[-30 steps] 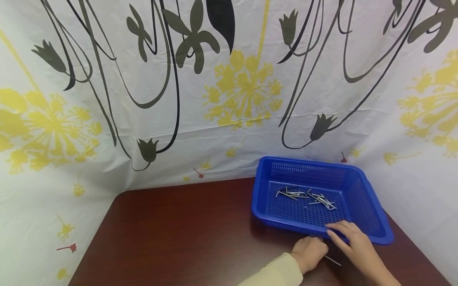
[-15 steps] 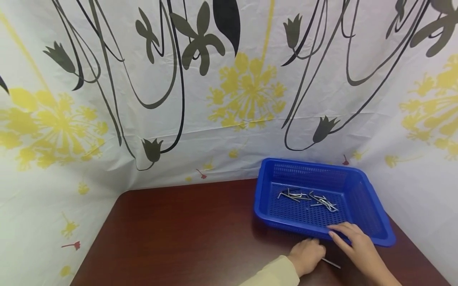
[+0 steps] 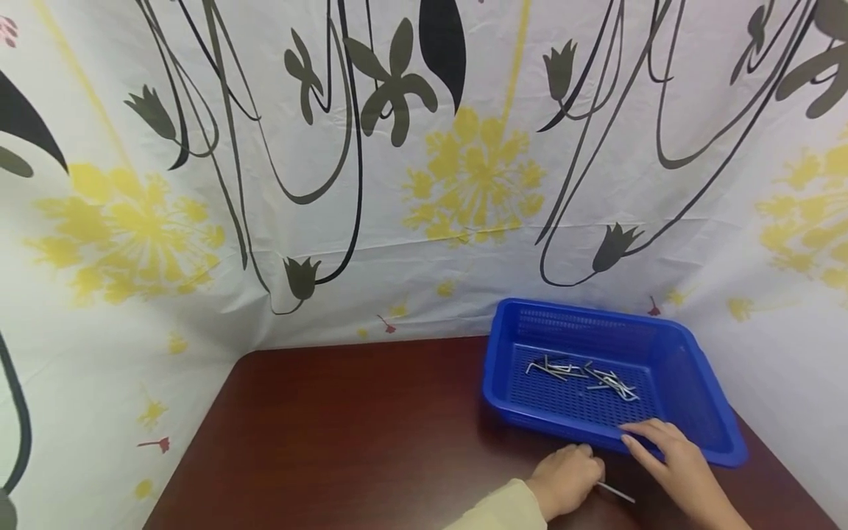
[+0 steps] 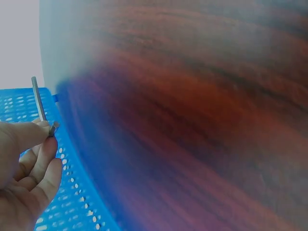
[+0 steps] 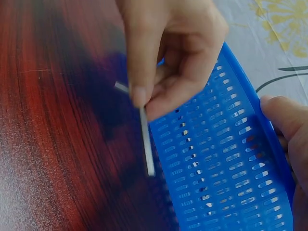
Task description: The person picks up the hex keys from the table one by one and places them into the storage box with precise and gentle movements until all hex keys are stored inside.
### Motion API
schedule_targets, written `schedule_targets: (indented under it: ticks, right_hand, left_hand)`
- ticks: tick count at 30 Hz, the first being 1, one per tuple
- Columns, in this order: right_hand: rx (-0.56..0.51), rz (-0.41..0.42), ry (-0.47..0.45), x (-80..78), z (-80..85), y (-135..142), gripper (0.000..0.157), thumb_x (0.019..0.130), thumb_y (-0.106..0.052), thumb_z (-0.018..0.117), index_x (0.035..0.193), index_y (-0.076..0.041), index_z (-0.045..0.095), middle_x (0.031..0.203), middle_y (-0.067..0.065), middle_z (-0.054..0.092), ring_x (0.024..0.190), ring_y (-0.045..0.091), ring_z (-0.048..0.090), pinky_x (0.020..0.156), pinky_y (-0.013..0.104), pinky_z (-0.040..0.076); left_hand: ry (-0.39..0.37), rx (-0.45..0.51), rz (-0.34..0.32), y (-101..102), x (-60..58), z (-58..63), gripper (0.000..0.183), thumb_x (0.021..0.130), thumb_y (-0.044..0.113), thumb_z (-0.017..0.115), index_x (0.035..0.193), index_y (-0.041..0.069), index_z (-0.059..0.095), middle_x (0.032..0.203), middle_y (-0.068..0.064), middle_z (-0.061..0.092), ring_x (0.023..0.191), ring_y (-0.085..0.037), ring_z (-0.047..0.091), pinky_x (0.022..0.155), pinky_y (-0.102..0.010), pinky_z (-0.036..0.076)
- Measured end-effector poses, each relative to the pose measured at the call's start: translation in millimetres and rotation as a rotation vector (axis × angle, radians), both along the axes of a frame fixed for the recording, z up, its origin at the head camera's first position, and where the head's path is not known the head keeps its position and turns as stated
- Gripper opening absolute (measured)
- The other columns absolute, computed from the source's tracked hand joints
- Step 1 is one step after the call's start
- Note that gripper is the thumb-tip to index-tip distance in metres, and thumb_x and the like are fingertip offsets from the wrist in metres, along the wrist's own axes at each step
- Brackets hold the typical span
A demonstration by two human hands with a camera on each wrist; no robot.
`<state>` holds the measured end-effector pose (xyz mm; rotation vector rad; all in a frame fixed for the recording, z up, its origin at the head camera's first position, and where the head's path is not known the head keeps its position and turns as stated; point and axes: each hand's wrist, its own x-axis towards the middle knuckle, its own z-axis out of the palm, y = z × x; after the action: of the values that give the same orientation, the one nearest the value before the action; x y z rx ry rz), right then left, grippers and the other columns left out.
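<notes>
My left hand (image 3: 566, 477) pinches an L-shaped hex key (image 5: 147, 144) between thumb and fingers, just in front of the blue basket (image 3: 559, 418). The key's long arm (image 3: 617, 492) sticks out to the right of the hand in the head view. Its short bent end (image 4: 54, 127) shows at the fingertips in the left wrist view. At the basket's front rim, my right hand (image 3: 682, 467) grips the edge, with the thumb on the near side and the fingers over the rim.
Several loose hex keys (image 3: 612, 382) lie in two loose clusters on the basket floor. The basket stands at the right of the dark red wooden table (image 3: 371, 427). Behind it hangs a white cloth (image 3: 397, 243) with flower prints.
The head view has shifted, so everything sits slightly further right and lower. Both hands keep their places at the basket front, the left still holding the hex key.
</notes>
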<state>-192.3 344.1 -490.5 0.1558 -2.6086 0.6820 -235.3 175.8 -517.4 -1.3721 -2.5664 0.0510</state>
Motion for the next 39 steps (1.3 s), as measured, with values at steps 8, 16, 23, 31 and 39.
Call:
schedule_targets:
  ticks: [8,16,23,31,39]
  right_hand:
    - [0.014,0.01,-0.017,1.0,0.7,1.5,0.013,0.084,-0.014,0.068,0.096,-0.011,0.07,0.086,-0.005,0.061,0.084,0.025,0.057,0.067,0.046,0.049]
    - [0.004,0.015,-0.053,1.7,-0.8,2.1,0.013,0.085,-0.014,0.067,0.097,-0.01,0.07,0.089,-0.003,0.061,0.084,0.03,0.057,0.065,0.048,0.049]
    - [0.011,0.004,-0.047,1.7,-1.7,2.4,0.013,0.084,-0.014,0.068,0.096,-0.009,0.07,0.087,-0.004,0.06,0.082,0.029,0.057,0.063,0.046,0.049]
    - [0.014,-0.005,-0.041,0.8,-1.1,4.9,0.012,0.085,-0.015,0.067,0.094,-0.008,0.07,0.085,-0.002,0.06,0.081,0.029,0.057,0.064,0.047,0.049]
    - [0.016,-0.005,-0.065,2.1,-0.9,3.4,0.014,0.084,-0.018,0.069,0.094,-0.008,0.07,0.087,0.001,0.062,0.083,0.033,0.057,0.067,0.053,0.048]
  left_hand:
    - [0.06,0.036,-0.034,-18.1,-0.5,15.4,0.014,0.079,0.027,0.071,0.089,0.036,0.067,0.083,0.018,0.053,0.074,0.004,0.049,0.068,-0.006,0.039]
    - [0.114,0.088,-0.067,-33.1,-0.6,27.0,0.017,0.075,0.026,0.075,0.089,0.032,0.067,0.082,0.016,0.052,0.075,0.003,0.049,0.071,-0.006,0.038]
    - [0.183,0.171,-0.107,-44.9,-11.0,41.6,0.013,0.078,0.022,0.072,0.09,0.028,0.069,0.081,0.015,0.055,0.075,0.002,0.052,0.073,-0.007,0.04]
    - [0.145,0.198,-0.096,-44.7,-24.3,65.4,0.011,0.084,0.019,0.068,0.092,0.025,0.068,0.085,0.015,0.057,0.08,0.003,0.053,0.077,-0.005,0.039]
    - [0.112,0.213,-0.082,-42.7,-45.1,79.6,0.012,0.084,0.014,0.067,0.092,0.022,0.069,0.085,0.013,0.059,0.081,0.002,0.053,0.076,-0.005,0.039]
